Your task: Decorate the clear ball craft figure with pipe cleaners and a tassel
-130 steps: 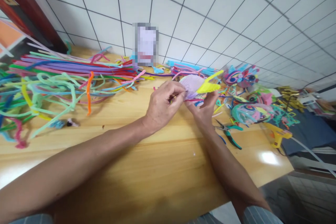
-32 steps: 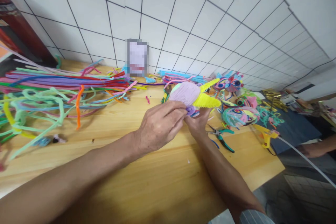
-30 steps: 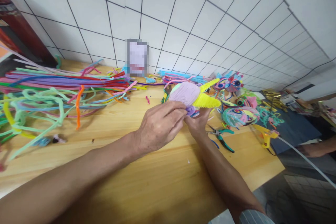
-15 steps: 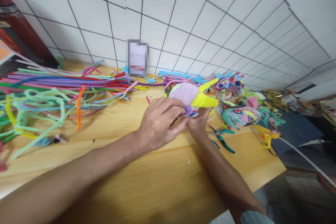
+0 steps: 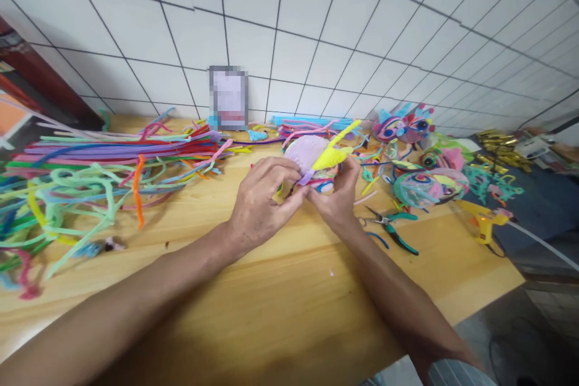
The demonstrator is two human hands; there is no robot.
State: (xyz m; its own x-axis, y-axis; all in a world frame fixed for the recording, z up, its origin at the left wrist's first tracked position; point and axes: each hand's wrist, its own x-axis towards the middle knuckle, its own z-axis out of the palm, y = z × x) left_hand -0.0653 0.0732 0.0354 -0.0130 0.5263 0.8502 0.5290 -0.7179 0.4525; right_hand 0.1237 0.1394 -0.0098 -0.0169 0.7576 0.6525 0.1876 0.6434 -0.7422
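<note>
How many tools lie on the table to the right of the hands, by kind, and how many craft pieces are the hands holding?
teal-handled pliers: 1
yellow glue gun: 1
pipe-cleaner figure, gripped by the left hand and the right hand: 1
Total: 3

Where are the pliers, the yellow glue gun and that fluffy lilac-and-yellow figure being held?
pliers (image 5: 387,224), head view, near the joint where the green handles meet.
glue gun (image 5: 485,222), head view, on its yellow body.
pipe-cleaner figure (image 5: 305,151), head view, on its lilac rounded part above the fingers.
</note>
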